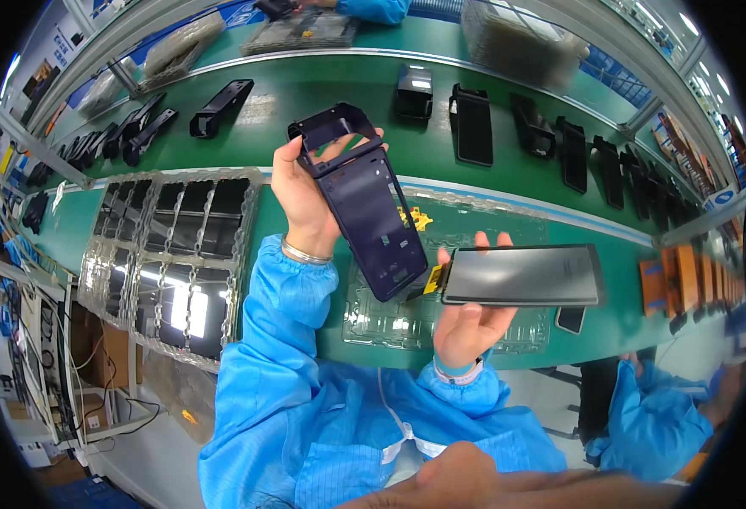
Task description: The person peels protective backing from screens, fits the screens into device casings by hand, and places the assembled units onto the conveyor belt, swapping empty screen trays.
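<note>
My left hand [307, 202] is closed around the upper end of a black plastic device housing [371, 222]. The housing is tilted, its open inner side facing me and its wide hollow head at the top. My right hand [468, 332] grips a flat display panel [521, 276] by its left end, thumb below and fingers behind. A yellow tab [433, 280] sticks out at that end, close to the housing's lower edge. Beneath both hands lies a clear plastic tray [371, 327], with small yellow pieces [417, 219] near its far side.
A clear blister tray [148, 254] of dark panels lies at left. Several black housings [473, 127] stand along the green belt [322, 89] beyond the metal rail. A small phone-like device [570, 319] lies at right, near a co-worker's blue sleeve [653, 416]. Orange parts [683, 280] line the right end.
</note>
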A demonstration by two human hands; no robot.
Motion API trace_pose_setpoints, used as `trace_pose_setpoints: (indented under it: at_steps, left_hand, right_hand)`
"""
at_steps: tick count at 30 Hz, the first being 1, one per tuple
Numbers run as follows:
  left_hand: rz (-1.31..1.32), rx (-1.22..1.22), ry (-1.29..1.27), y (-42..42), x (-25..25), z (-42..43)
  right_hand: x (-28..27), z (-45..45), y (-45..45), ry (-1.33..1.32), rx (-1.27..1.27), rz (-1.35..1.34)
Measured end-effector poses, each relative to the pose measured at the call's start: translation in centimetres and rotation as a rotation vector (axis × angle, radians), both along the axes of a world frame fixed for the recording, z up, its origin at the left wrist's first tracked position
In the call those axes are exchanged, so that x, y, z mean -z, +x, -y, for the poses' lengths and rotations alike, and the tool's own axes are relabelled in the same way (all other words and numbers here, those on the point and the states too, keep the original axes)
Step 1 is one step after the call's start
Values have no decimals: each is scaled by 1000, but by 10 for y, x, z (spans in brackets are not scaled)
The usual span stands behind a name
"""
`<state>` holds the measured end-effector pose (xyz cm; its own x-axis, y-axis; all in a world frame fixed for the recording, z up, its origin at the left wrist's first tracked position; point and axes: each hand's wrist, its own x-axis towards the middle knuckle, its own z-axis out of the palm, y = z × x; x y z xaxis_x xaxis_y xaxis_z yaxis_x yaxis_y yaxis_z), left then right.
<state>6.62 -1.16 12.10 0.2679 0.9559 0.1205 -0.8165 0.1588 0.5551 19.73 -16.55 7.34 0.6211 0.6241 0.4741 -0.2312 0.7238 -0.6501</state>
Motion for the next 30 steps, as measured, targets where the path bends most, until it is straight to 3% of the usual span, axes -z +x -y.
trace_pose_setpoints:
  at_steps: [11, 22, 27, 30]
  left_hand:
    - [67, -7, 12, -3, -7, 8]
    - [169, -165, -43, 3, -18, 18]
    - [146, -104, 48, 2, -21, 26]
    - [119, -112, 76, 5, -25, 32]
  right_hand:
    - [18, 2, 5, 28, 148, 222]
    - [25, 18, 6, -86, 112, 474]
    - [27, 20, 10, -167, 69, 582]
    - [20, 15, 5, -164, 30, 519]
